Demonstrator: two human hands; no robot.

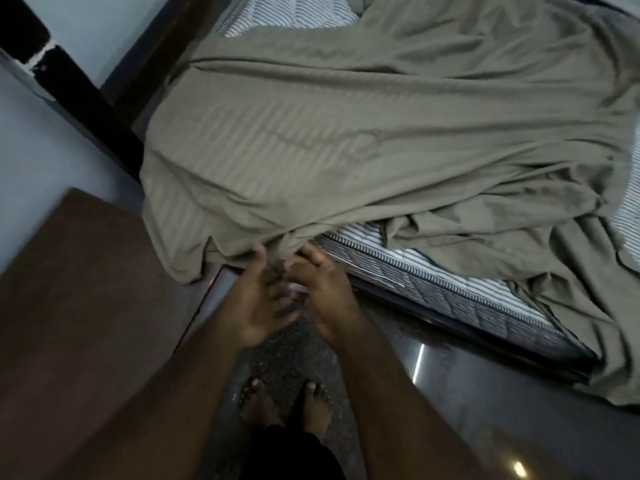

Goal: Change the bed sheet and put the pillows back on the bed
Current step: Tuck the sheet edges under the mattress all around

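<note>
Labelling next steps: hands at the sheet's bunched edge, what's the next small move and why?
Probably grip the olive sheet's bunched edge with both the left hand and right hand, then pull it down over the striped mattress side, which is bare here.

Matt cloth sheet point(363, 133), glossy floor point(450, 393)

Olive sheet point(363, 133) cut off at right edge, hiding most of striped mattress point(450, 282), fingertips blurred

One olive sheet point(363, 133) lies on one striped mattress point(433, 275). Two hands and two bare feet show. One wooden cabinet point(79, 289) stands beside.
</note>
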